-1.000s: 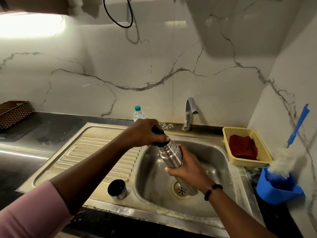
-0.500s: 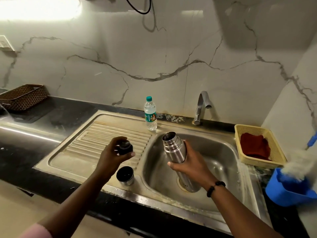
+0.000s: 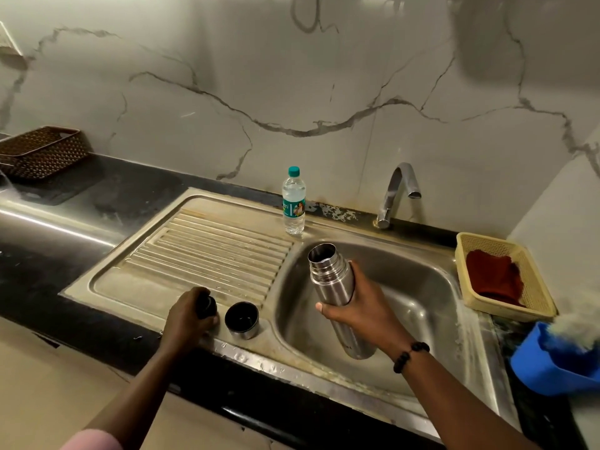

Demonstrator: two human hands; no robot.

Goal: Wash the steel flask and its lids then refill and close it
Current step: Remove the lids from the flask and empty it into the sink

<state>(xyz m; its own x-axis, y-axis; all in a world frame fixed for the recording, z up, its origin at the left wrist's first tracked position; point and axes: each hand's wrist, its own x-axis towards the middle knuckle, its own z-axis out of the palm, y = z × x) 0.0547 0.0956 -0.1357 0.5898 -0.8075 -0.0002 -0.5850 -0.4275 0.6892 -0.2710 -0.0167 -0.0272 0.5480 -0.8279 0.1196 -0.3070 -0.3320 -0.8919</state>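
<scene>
We hold the steel flask [image 3: 334,287] in our right hand [image 3: 360,306], fingers wrapped round its body, tilted over the sink basin [image 3: 422,306] with its mouth uncapped; what is inside we cannot tell. Our left hand [image 3: 188,316] grips the black inner lid [image 3: 207,306] low on the drainboard [image 3: 207,254], just beside the steel cup lid [image 3: 242,320], which stands mouth up with a dark inside. 1 plastic water bottle [image 3: 293,203], capped in teal and holding water, stands behind the basin. A yellow basket [image 3: 535,300] holds a red cloth [image 3: 493,277]; a blue tub [image 3: 545,365] holds a white brush head [image 3: 578,326].
</scene>
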